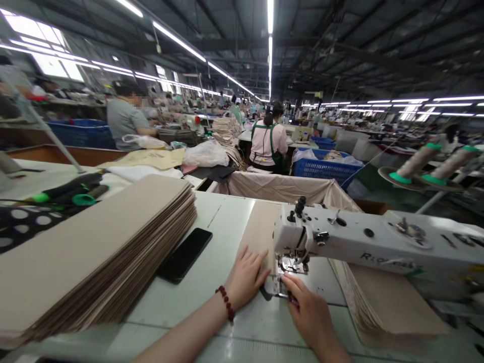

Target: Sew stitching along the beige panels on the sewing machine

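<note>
I am resting my left hand [245,281] on a flat beige fabric panel [257,227].
The panel is lying on the pale green counter [198,290], under my spread, released left fingers, beside the white metal sewing machine [340,234]; my right hand [312,312] is curling nearby, and I cannot tell whether its fingers are grasping anything. Black lettering is showing on the machine, "R" leading, the rest blurring.

Fabric panel [257,227] partly behind sewing-machine head [289,233]

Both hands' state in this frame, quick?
Left hand: open, fingers spread on the beige fabric.
Right hand: fingers partly bent at the sewing machine; whether holding anything cannot be told.
</note>
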Motion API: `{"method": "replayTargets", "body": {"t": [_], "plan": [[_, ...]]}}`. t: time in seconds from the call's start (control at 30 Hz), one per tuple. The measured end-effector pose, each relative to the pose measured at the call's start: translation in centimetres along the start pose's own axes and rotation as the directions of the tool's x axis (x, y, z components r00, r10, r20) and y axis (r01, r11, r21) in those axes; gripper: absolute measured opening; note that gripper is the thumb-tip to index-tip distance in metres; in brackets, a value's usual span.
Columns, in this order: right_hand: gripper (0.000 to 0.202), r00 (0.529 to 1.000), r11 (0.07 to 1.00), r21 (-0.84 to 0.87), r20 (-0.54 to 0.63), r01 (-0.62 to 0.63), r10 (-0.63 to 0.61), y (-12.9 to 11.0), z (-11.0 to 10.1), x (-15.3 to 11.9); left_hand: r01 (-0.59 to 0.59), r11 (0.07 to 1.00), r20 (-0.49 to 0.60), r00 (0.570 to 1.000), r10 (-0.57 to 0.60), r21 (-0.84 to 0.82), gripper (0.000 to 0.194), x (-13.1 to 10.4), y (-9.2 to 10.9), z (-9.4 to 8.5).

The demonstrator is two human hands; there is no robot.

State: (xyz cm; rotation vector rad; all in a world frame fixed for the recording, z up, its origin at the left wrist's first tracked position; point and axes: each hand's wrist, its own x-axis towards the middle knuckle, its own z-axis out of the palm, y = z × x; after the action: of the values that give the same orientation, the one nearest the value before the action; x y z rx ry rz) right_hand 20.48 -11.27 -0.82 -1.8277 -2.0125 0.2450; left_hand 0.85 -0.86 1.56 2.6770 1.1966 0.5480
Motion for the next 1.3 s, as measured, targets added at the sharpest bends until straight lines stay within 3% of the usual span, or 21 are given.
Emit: {"method": "replayTargets", "body": {"t": [0.07,0.17,0.27,0.37,0.43,0.53,0.6,0.73,0.87,0.9,0.97,1.03,1.07,1.17,1.3], "plan": [[0.067,1.0,1.0,0.011,0.0,-0.001,0.001,0.0,0.0,-0.1,0.093,0.995,-0.027,0.995,-0.092,0.027,0.04,-0.1,-0.1,-0.3],[0.066,1.0,0.999,0.037,-0.007,-0.006,0.006,0.0,-0.1,0.0,0.191,0.979,-0.038,0.981,-0.188,0.078,0.044,-1.5,-0.2,-0.5],[0.062,1.0,0.995,0.102,-0.008,-0.02,0.021,0.0,-0.5,0.1,0.245,0.96,-0.017,0.97,-0.244,0.133,0.053,-5.0,0.0,-0.6],[0.054,1.0,0.985,0.173,0.001,-0.024,0.024,-0.1,-1.5,-0.1,0.307,0.922,0.083,0.939,-0.334,0.237,0.061,-10.1,0.3,-1.0],[0.048,0.999,0.979,0.199,-0.001,-0.035,0.036,-0.2,-2.3,-0.8,0.273,0.917,0.192,0.922,-0.335,0.289,0.07,-13.2,0.2,-1.2],[0.046,0.998,0.953,0.296,-0.005,-0.062,0.066,-0.6,-3.2,-2.3,0.127,0.962,0.265,0.945,-0.191,0.243,0.077,-15.5,-0.2,-1.5],[0.042,0.994,0.917,0.388,-0.013,-0.091,0.105,-0.7,-3.6,-3.5,0.035,0.988,0.253,0.965,-0.073,0.152,0.072,-15.1,-0.4,-1.8],[0.032,0.967,0.836,0.51,-0.034,-0.2,0.252,-0.5,-3.7,-6.6,-0.079,0.994,0.243,0.965,0.095,-0.074,0.053,-11.2,0.1,-2.9],[0.035,0.928,0.754,0.597,-0.041,-0.274,0.37,0.3,-3.3,-10.7,-0.096,0.978,0.221,0.966,0.137,-0.187,0.032,-8.8,3.1,-2.8],[0.036,0.917,0.739,0.607,-0.041,-0.293,0.397,0.5,-3.2,-11.7,-0.116,0.971,0.226,0.96,0.163,-0.208,0.033,-8.6,4.3,-2.4],[0.038,0.899,0.72,0.618,-0.046,-0.317,0.435,0.8,-2.7,-13.4,-0.18,0.954,0.246,0.939,0.24,-0.241,0.054,-8.7,6.8,-1.3],[0.037,0.899,0.712,0.63,-0.047,-0.311,0.435,0.9,-2.2,-14.6,-0.226,0.944,0.254,0.924,0.286,-0.239,0.074,-9.0,9.3,0.1],[0.037,0.906,0.709,0.637,-0.04,-0.302,0.422,1.0,-1.9,-15.0,-0.23,0.948,0.254,0.925,0.283,-0.22,0.074,-9.0,10.4,0.7],[0.036,0.918,0.693,0.655,0.0,-0.301,0.398,0.9,-1.2,-16.0,-0.218,0.966,0.232,0.941,0.246,-0.14,0.045,-9.0,12.9,2.4],[0.037,0.903,0.661,0.677,0.012,-0.324,0.43,1.1,-0.6,-16.7,-0.228,0.963,0.17,0.953,0.25,-0.142,0.013,-9.0,13.9,3.6]]}}
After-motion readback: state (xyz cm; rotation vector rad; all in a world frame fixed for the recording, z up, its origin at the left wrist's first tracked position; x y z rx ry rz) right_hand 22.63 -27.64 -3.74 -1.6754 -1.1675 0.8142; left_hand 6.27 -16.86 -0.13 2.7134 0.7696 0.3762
